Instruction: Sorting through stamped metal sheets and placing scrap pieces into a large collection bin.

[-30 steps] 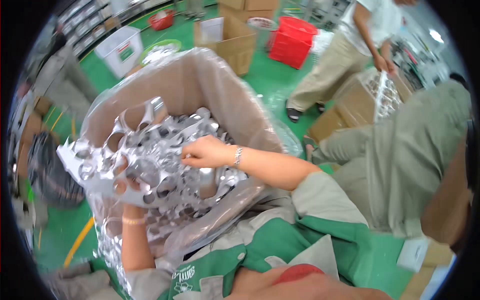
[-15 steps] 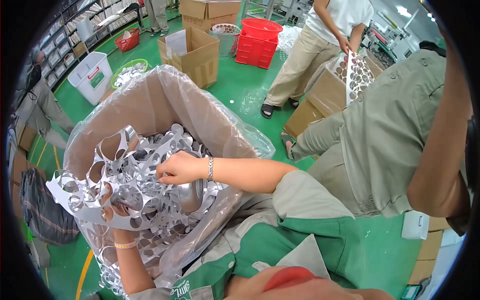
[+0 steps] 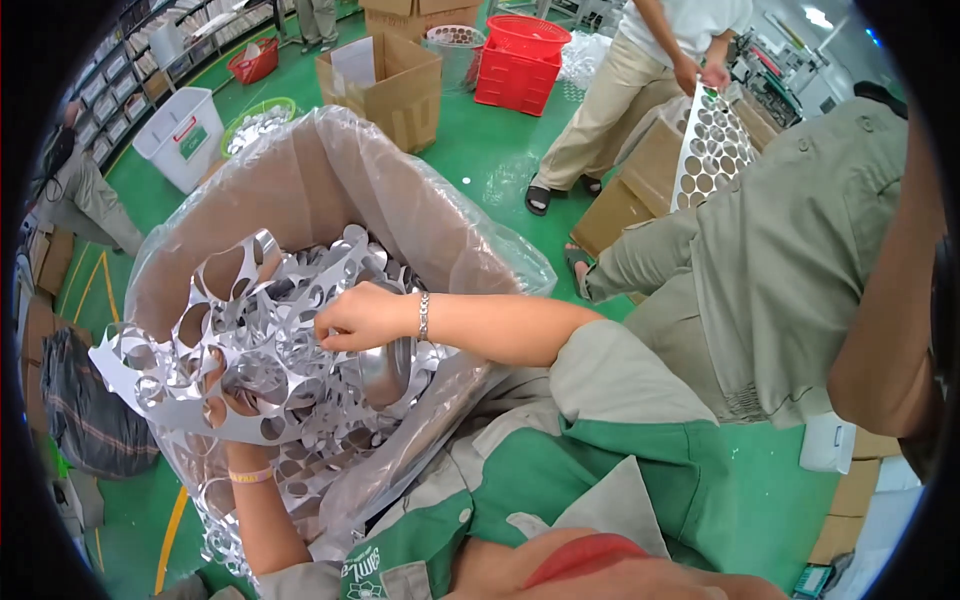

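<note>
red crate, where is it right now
In the head view the red crate sits on the green floor at the top centre, just right of an open cardboard box, beside a standing person's legs.

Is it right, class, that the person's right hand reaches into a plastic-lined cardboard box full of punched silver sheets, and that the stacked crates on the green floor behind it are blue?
Not quite. The head view shows the crates are red, not blue. The rest holds: the right hand reaches into the plastic-lined cardboard box of punched silver sheets on the green floor.

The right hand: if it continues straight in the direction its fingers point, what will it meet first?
The right hand points left; it would probably first meet the punched silver sheet that it already pinches, over the plastic-lined carton. Depth is unclear.
</note>
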A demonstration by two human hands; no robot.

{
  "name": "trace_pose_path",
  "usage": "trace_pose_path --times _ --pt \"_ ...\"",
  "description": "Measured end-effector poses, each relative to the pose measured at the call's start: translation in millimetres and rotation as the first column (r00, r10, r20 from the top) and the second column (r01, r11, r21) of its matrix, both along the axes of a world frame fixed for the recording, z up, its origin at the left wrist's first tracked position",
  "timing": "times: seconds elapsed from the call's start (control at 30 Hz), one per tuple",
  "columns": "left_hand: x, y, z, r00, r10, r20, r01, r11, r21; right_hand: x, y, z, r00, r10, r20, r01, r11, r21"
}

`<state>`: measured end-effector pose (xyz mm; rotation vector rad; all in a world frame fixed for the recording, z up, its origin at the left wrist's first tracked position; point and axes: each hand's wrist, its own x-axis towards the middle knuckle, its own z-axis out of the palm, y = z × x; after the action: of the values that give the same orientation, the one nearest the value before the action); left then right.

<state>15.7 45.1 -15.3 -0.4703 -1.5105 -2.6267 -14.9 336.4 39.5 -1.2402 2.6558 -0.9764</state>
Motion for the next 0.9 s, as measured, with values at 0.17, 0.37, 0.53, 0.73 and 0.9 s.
trace_pose_path --times 0.17,0.37,0.53,0.73,0.9 --pt "-16.0 -45.2 -31.4 0.939 0.313 0.143 -0.287 0.942 -0.175 3.5 -12.8 0.9 0.997 0.079 -0.005 -0.079 0.995 -0.065" --pt "-2.3 -28.9 -15.0 0.962 0.189 0.199 -0.176 0.981 -0.080 5.0 -12.1 3.0 0.994 0.102 0.049 -0.100 0.994 -0.033" --pt "18.9 22.8 41.1 0.965 0.206 0.163 -0.194 0.977 -0.087 4.8 -9.7 3.4 0.993 0.101 0.062 -0.101 0.995 0.010" --pt "19.3 14.5 29.9 0.950 0.275 0.147 -0.264 0.960 -0.089 5.2 -11.4 1.3 0.994 0.101 0.048 -0.102 0.994 0.024" --pt "8.5 0.8 15.4 0.936 0.293 0.197 -0.267 0.952 -0.148 6.2 -12.1 2.5 0.993 0.094 0.070 -0.098 0.994 0.050"
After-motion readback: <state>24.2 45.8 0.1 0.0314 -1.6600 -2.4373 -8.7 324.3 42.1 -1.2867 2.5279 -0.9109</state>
